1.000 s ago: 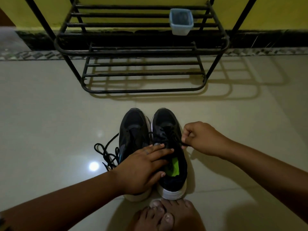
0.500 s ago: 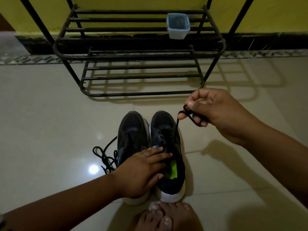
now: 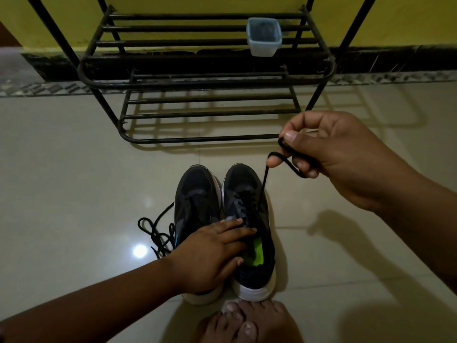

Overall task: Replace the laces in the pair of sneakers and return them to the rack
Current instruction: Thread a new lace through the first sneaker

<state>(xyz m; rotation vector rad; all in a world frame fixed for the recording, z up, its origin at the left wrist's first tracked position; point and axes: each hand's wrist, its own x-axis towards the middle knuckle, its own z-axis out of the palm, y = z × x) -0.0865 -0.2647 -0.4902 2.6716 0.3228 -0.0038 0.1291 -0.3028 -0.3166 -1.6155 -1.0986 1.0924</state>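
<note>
— While the pair of dark mesh sneakers with white soles (image 3: 223, 219) is standing side by side on the pale glossy tiled floor (image 3: 61, 181), toes pointing at the black metal tube shoe rack (image 3: 205, 80), what is the left hand (image 3: 210, 253) doing?

— It is lying flat across both shoes near their openings, fingers straight and pressing down on the tongue of the right-hand sneaker, just above its lime-green insole (image 3: 256, 252). It is gripping nothing.

— And the right hand (image 3: 331, 154)?

— It is hovering raised above the floor, beyond the right-hand sneaker's toe. Its thumb and curled fingers are pinching a black cord lace (image 3: 262, 184), which is looping round the fingers and running taut down into that shoe's eyelets. How many eyelets it is passing through is hard to make out in the dim light.

— Anything beside the shoes?

— A loose tangled black lace (image 3: 155, 231) is lying on the floor, touching the left-hand sneaker's outer side. Bare toes (image 3: 244, 323) are resting against the heels, near the floor's lower edge.

— And on the rack?

— A small translucent blue plastic container (image 3: 264, 37) is sitting on the upper shelf, toward its right end, against the yellow wall (image 3: 197, 3).
</note>
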